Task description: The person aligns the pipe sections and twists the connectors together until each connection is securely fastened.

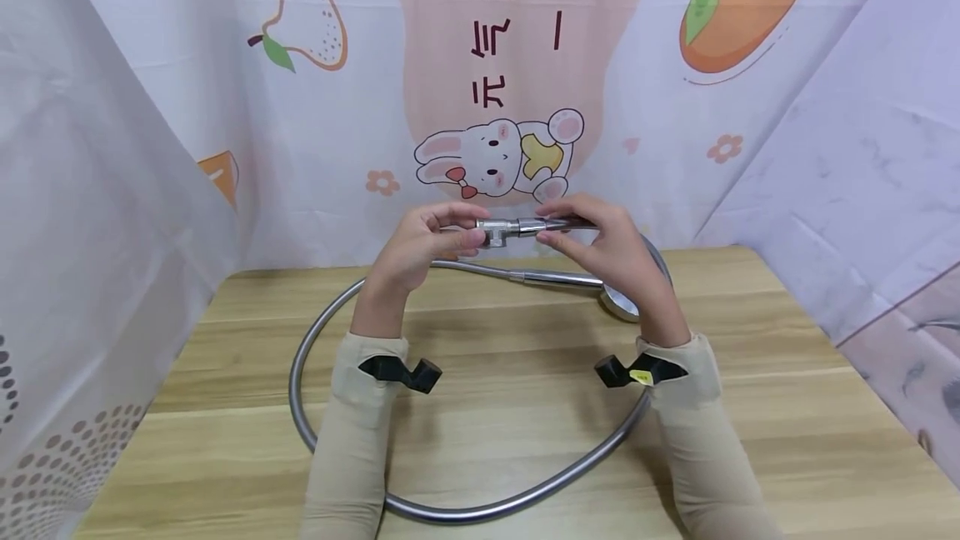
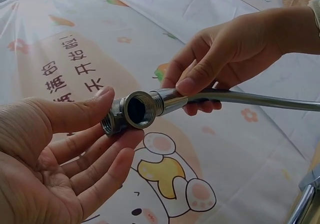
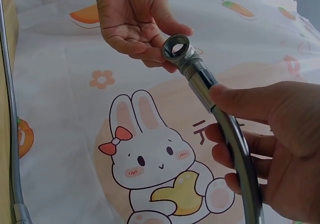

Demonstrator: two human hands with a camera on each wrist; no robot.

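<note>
Raised over the far part of the table, my left hand (image 1: 408, 252) pinches a metal tee fitting (image 1: 493, 230) between thumb and fingers. Its threaded side opening (image 2: 139, 109) faces the left wrist camera. Across from it, my right hand (image 1: 618, 244) grips the end of a grey shower hose (image 3: 240, 154) just behind its chrome nut (image 3: 202, 88). Nut and tee are in line and joined, with some male thread (image 2: 157, 102) of the tee showing between them. The hose loops down around both forearms to a chrome hand shower (image 1: 558, 278) lying on the table behind the right wrist.
The wooden table (image 1: 510, 423) bears the large hose loop, which passes under both forearms. A white curtain (image 1: 337, 140) printed with a rabbit and fruit hangs right behind the table's back edge, and more sheeting (image 1: 847, 157) hangs at the sides.
</note>
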